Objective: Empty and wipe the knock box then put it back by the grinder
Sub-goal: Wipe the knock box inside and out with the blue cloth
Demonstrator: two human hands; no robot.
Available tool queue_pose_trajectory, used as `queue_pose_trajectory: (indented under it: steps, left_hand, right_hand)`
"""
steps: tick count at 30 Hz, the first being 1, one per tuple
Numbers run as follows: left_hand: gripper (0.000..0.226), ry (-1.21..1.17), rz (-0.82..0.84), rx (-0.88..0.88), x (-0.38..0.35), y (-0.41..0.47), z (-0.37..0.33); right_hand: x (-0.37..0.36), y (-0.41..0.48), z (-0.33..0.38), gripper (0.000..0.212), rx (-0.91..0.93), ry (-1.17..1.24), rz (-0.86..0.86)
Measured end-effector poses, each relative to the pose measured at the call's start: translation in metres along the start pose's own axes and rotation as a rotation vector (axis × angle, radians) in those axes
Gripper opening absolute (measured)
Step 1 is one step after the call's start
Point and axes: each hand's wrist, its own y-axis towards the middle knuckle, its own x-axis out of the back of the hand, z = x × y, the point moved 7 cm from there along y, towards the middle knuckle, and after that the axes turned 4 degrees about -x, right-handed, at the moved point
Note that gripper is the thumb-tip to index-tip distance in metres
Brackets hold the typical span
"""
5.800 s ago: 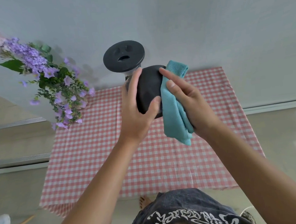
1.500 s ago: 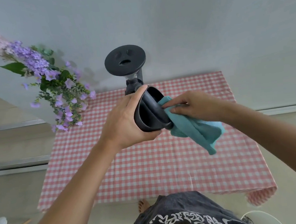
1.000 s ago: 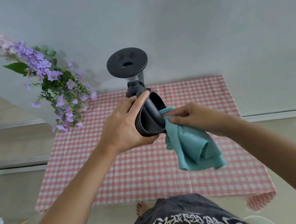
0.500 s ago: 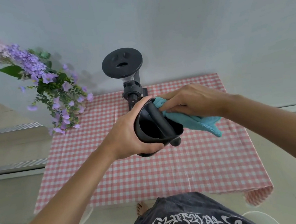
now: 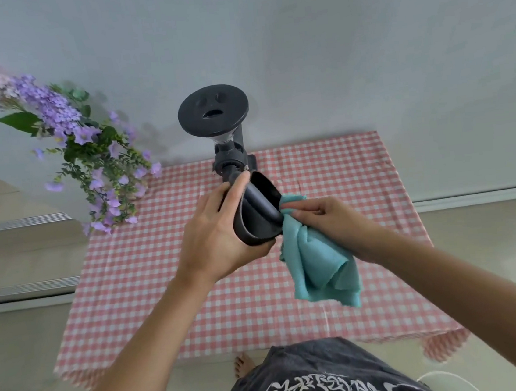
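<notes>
Wiping step | knock box [image 5: 257, 214] gripped sideways in left hand [image 5: 214, 235] above checked tablecloth [image 5: 150, 270], before grinder [image 5: 216, 126] | teal cloth [image 5: 316, 265] pinched by right hand [image 5: 326, 220] at rim | interior apparently empty | risk: box slipped by wiping pressure

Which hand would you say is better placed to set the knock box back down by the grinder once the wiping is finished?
Probably the left hand: it already grips the knock box around its body, just in front of the grinder. The right hand is pinching the teal cloth at the box's rim.
</notes>
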Motion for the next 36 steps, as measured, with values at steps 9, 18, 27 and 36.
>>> queue_pose_trajectory:
  steps: [9,18,27,36]
  left_hand:
    - [0.087,-0.524,-0.192,0.613,-0.023,-0.003,-0.009]
    - [0.103,-0.675,-0.187,0.584,-0.026,0.010,-0.020]
    - [0.113,-0.637,-0.194,0.539,-0.033,-0.011,-0.018]
    - [0.121,-0.611,-0.072,0.575,-0.058,-0.043,-0.008]
  right_hand:
    - [-0.015,-0.020,-0.028,0.029,0.156,0.261,-0.225]
    - [0.058,-0.010,-0.151,0.034,-0.191,-0.258,-0.402]
    - [0.122,-0.009,-0.226,0.049,-0.519,-0.631,-0.291]
    - [0.027,-0.005,-0.026,0.074,0.110,-0.143,-0.105]
